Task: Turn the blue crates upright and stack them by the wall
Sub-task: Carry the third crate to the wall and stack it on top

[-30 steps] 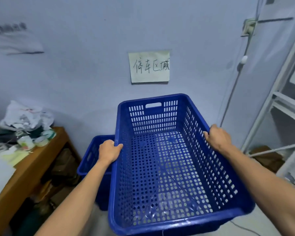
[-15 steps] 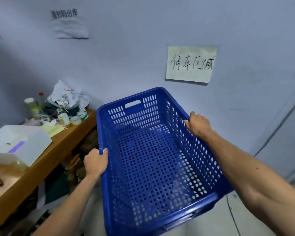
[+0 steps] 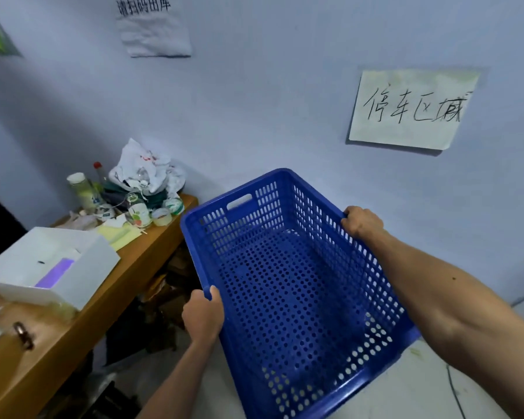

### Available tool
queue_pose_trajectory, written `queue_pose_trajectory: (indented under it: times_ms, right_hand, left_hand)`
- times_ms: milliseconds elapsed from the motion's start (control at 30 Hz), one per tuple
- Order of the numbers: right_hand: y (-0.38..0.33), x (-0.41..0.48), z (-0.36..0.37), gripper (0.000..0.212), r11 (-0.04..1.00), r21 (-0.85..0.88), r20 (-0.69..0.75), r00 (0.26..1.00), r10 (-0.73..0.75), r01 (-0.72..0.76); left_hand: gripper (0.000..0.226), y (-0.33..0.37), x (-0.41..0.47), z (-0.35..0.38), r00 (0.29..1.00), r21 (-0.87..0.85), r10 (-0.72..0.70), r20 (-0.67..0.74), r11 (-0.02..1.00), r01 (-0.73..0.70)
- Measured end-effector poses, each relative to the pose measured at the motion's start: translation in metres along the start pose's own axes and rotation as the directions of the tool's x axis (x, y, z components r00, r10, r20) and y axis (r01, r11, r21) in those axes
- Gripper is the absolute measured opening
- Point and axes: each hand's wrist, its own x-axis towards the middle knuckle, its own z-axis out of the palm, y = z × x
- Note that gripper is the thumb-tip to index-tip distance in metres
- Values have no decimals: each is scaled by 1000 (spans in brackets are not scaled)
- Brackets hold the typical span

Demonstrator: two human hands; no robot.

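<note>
Left hand (image 3: 203, 317) gripped the near-left rim of the crate (image 3: 297, 297); right hand (image 3: 362, 220) gripped the far-right rim. Crate was upright, open side up, empty, carried in the air close to the wall (image 3: 270, 86). Judgement: to set it down well, keep both grips opposed, hold the rim level, square the long side to the wall before lowering. No other crate was visible. Left, a wooden counter (image 3: 127, 267) carried a white box (image 3: 49, 264), bottles and a bag. Beyond, two paper signs hung on the wall.
</note>
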Motion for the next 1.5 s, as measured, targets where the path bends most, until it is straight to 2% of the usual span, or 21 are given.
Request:
queue_pose_trajectory:
  times_ms: [133,233,300,400,500,633,700,767,833,967,1033,1100,1200,1300,1367,1433,1500]
  right_hand:
    - [-12,30,14,35,999,26,76,997,-25,24]
    - [-11,54,19,38,999,49,117,993,-22,17]
    - [-7,72,26,38,998,65,142,990,-9,0]
    - [5,92,37,37,997,75,153,988,-8,-4]
    - [12,108,47,39,996,92,161,987,-28,13]
    - [16,117,55,40,993,114,169,986,-13,-6]
    - [18,119,59,40,992,126,151,988,-9,-11]
    - [16,119,61,40,995,100,150,989,-6,-9]
    - [13,116,62,39,999,43,154,988,3,-10]
    - [7,97,65,44,991,-130,96,995,29,-16]
    - [0,82,69,50,961,-269,4,998,-62,61]
    - [-15,63,75,57,941,-295,-23,983,-181,166]
    - [-46,33,80,67,952,-223,64,978,-199,208]
    - [-80,-3,96,77,989,-82,194,975,-107,124]
    - [-102,-29,107,86,998,19,305,951,-58,55]
    - [-126,-59,116,91,998,67,385,922,-33,8]
    - [-148,-92,121,93,992,123,424,905,-24,-31]
  left_hand:
    - [36,-6,11,22,998,-9,-61,10,998,61]
    - [35,2,20,37,999,-15,-32,23,999,32]
    - [37,7,24,45,999,7,31,32,999,-31]
    - [44,8,31,49,971,135,228,76,962,-237]
    - [47,6,39,46,890,318,429,151,832,-455]
    - [41,24,53,46,784,469,605,135,658,-589]
    - [36,30,61,46,693,499,703,159,549,-671]
    - [41,31,73,45,622,495,739,259,452,-742]
    - [47,31,82,45,597,498,711,372,391,-774]
    - [53,24,90,51,567,435,677,469,382,-816]
    - [57,20,95,50,533,374,706,467,388,-842]
    - [58,18,102,46,457,291,743,489,355,-889]
    - [54,16,116,39,318,161,791,522,275,-948]
    - [58,9,136,28,151,36,805,573,159,-987]
    - [64,9,146,26,65,-4,788,613,86,-996]
    - [68,7,153,23,-3,-29,771,637,20,-999]
    - [70,5,157,22,-30,-23,758,652,-19,-1000]
